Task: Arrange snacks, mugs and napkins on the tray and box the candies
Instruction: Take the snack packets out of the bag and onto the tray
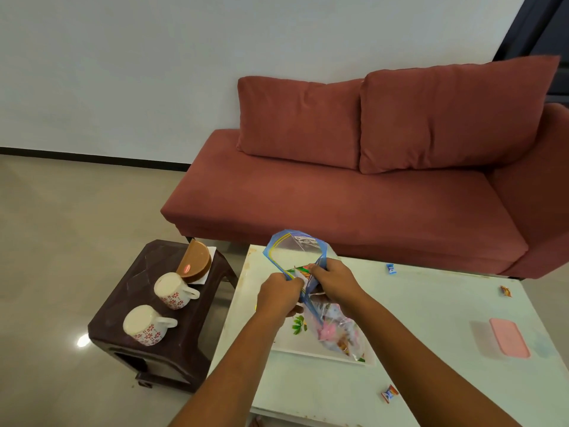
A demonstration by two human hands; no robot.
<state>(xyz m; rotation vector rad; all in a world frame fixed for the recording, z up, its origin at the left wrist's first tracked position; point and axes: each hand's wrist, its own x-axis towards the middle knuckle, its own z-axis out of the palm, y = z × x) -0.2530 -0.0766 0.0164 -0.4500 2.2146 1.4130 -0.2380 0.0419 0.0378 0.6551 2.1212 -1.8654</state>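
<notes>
A clear zip bag (300,252) with a blue rim stands over the white tray (308,352) on the pale table. It holds several snack packets (335,332). My left hand (278,295) grips the bag's rim on the left. My right hand (334,280) pinches the rim on the right, and the mouth gapes between them. Two white mugs with red flowers (172,291) (144,325) lie upside down on the dark stool. Three wrapped candies (391,268) (506,291) (389,393) lie scattered on the table. A pink-lidded box (508,337) sits at the right.
A brown napkin holder (195,261) with white napkins stands at the back of the dark stool (184,343), left of the table (431,309). A red sofa (354,192) runs along the table's far side. Grey floor lies to the left.
</notes>
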